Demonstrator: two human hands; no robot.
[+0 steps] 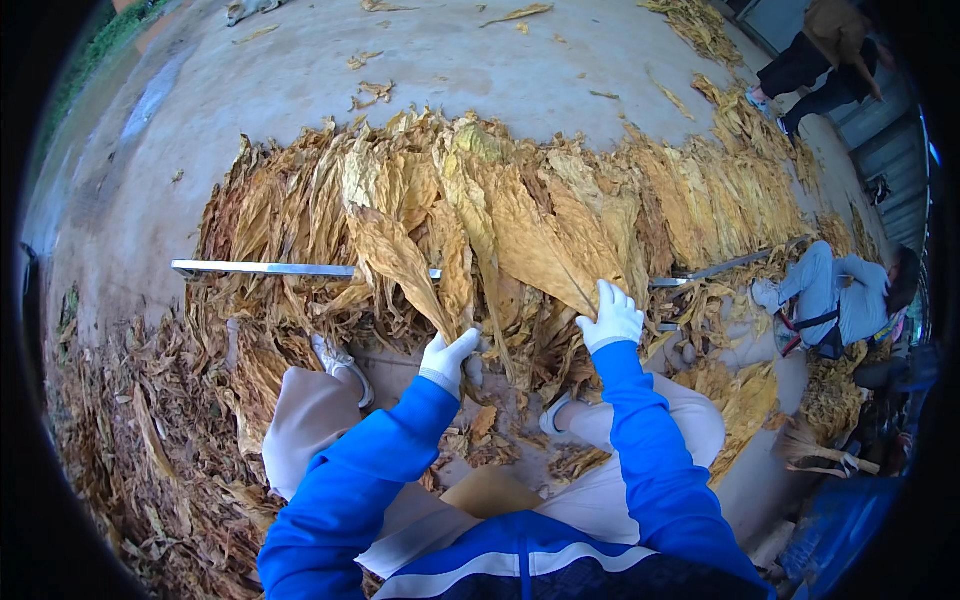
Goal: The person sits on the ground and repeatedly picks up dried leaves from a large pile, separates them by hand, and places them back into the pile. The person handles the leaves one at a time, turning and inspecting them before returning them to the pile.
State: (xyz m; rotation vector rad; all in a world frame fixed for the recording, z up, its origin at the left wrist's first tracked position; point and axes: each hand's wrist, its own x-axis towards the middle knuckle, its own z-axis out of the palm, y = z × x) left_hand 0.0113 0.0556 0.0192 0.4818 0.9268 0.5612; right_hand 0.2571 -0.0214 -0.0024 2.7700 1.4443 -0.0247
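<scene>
Both of my hands wear white gloves. My left hand point(450, 358) is closed on the narrow stem ends of dried tobacco leaves point(397, 259), whose broad yellow-brown blades fan up and away from me. To the right, my right hand point(613, 319) grips the stem end of a large golden tobacco leaf point(536, 244) between thumb and fingers; its blade reaches up and left across the pile. Under and around both hands spreads a long heap of dried tobacco leaves point(285, 202). A flat metal bar point(262, 268) lies across the heap, partly covered by leaves.
Brown leaf scraps point(150, 450) cover the floor at lower left. Another metal bar point(720, 266) lies right of my right hand. A seated person point(840, 292) is at the right, a standing person point(817, 60) at upper right. A broom point(814, 448) lies at lower right.
</scene>
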